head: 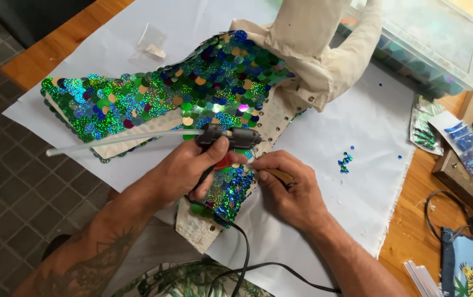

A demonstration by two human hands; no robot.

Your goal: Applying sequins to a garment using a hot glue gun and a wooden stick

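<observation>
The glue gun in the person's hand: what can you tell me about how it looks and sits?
The glue gun is small and black, with a red trigger and a pale translucent glue stick jutting from its back toward the left. It lies roughly level, nozzle pointing right. The left hand grips its handle. A black cord trails down toward the viewer. It hovers over the sequinned boot.
</observation>
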